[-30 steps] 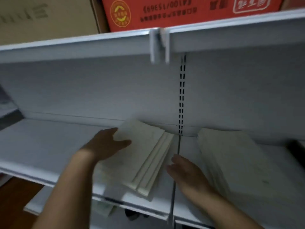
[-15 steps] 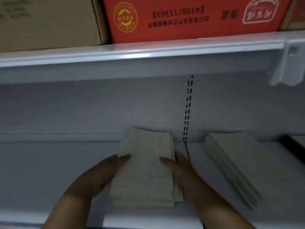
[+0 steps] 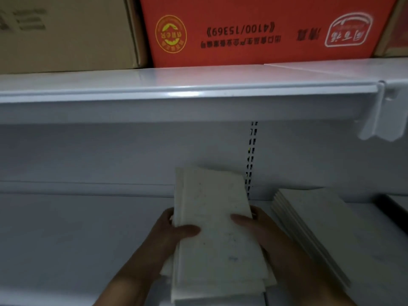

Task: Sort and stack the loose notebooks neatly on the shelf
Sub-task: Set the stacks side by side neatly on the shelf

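A small stack of pale, cream-coloured notebooks is tilted up from the white shelf, its far end raised toward the back wall. My left hand grips the stack's left edge with the thumb lying on the top cover. My right hand grips the right edge, thumb on top as well. The notebooks in the stack are slightly out of line at the near end. To the right lies a second, fanned pile of the same notebooks flat on the shelf.
An upper shelf overhangs close above, carrying a red carton and a brown carton. A slotted upright runs down the back wall. A shelf bracket hangs at the right. A dark item sits far right.
The skewed notebooks have been squared between both hands and lifted, tilted up at the far end. The view has swung upward and to the left.
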A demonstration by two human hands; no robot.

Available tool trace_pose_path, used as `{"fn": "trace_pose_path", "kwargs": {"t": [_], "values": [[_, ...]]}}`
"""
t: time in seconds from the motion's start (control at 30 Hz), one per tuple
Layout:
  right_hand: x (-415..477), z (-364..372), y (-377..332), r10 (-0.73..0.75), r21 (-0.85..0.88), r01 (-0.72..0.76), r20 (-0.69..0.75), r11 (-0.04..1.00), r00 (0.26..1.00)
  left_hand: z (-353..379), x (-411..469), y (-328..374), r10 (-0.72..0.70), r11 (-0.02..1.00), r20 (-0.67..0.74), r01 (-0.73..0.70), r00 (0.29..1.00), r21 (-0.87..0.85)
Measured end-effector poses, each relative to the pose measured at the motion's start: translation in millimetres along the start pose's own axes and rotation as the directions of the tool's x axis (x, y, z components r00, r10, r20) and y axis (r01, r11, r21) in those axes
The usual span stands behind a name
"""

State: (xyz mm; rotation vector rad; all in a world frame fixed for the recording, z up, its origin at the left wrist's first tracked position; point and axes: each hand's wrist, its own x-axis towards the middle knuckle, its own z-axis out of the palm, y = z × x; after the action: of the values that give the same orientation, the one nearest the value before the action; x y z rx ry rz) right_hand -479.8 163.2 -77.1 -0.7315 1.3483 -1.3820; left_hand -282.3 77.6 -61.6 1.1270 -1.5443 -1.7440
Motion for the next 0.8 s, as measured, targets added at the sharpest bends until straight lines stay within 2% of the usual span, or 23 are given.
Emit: {"fn": "trace_pose_path", "kwargs": {"t": [0.07,0.13,0.2,0.27,0.33,0.5,0.6,0.73,0.8], "values": [[-6.0,3.4,-16.8,-0.082,-0.024,0.083,0.035,0.996,0.996,1.6,-11.6,7.3,0.209,0.978,-0.019,-0.209,0.978,-0.012],[-10.0,7.3,-36.1,-0.262,-0.109,0.265,0.035,0.958,0.964,-2.8,-20.8,22.4,0.387,0.922,-0.020,-0.386,0.922,0.027],[-13.3,13.1,-47.6,-0.397,-0.159,0.394,0.011,0.905,0.918,-10.5,-23.0,30.6,0.464,0.884,-0.006,-0.463,0.886,0.074],[-14.3,17.9,-43.1,-0.485,-0.164,0.477,-0.010,0.864,0.875,-17.2,-20.0,27.6,0.449,0.889,0.030,-0.450,0.893,0.078],[-15.7,23.1,-27.5,-0.498,-0.179,0.483,-0.042,0.857,0.866,-19.8,-14.0,15.5,0.388,0.918,0.059,-0.391,0.920,0.060],[-15.8,20.9,0.5,-0.490,-0.165,0.470,-0.116,0.867,0.864,-17.0,-0.1,-5.4,0.359,0.928,0.022,-0.359,0.933,0.098],[-16.2,17.4,0.7,-0.433,-0.125,0.419,-0.121,0.899,0.893,-12.5,4.5,-16.4,0.296,0.949,0.013,-0.296,0.955,0.111],[-12.0,9.2,-5.8,-0.394,-0.157,0.371,-0.155,0.915,0.906,-6.2,2.7,-29.8,0.243,0.932,0.026,-0.241,0.970,0.272],[-9.2,11.0,-1.9,-0.399,-0.100,0.386,-0.232,0.917,0.887,-2.3,1.8,-28.0,0.228,0.947,0.060,-0.235,0.972,0.221]]}}
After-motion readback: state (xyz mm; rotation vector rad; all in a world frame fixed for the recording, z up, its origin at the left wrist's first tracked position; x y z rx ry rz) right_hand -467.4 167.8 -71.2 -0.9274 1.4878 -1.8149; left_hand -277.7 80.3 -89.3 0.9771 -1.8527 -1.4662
